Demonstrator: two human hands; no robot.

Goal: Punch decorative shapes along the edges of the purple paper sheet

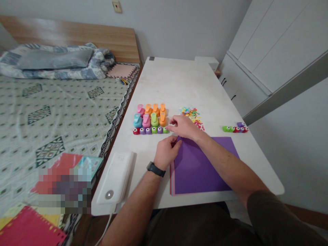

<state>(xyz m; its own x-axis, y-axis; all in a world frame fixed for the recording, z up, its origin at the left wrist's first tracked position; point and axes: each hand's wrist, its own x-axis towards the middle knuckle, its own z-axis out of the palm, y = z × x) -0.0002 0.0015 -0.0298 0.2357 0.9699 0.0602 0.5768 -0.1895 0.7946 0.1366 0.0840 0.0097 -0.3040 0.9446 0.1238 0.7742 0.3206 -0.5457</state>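
The left hand [167,150] pinches the far left corner of the purple sheet [202,167], which lies over other coloured sheets [172,181] near me on the white table [169,80], while the right hand [187,127], thumb and forefinger slightly parted, hovers by the end green punch [165,130]. Beyond, a heap of paper bits [189,111] is already cut, though the purple face looks whole so far. The right forearm [225,159] covers part of that sheet, and I can't tell whether the thumb touches the punch.
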